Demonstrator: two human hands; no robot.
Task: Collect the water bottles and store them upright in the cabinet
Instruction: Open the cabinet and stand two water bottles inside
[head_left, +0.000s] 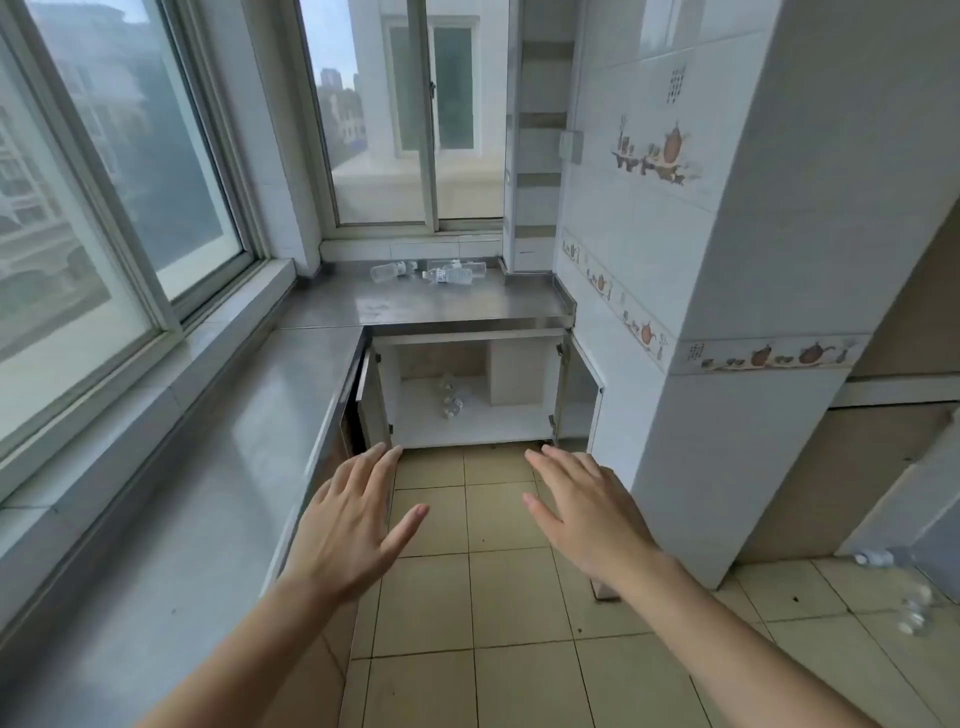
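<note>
Palms down, left hand (349, 525) and right hand (587, 512) outstretched, fingers spread, empty, before the open cabinet (470, 423).

Bright daylight through windows (130, 156); countertop (436, 301) glare; soft focus (edges bowed).

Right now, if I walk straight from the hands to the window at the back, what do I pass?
Hands, left and right → tiled floor → open cabinet with water bottles inside → steel counter → bottles lying on the counter → window.
</note>
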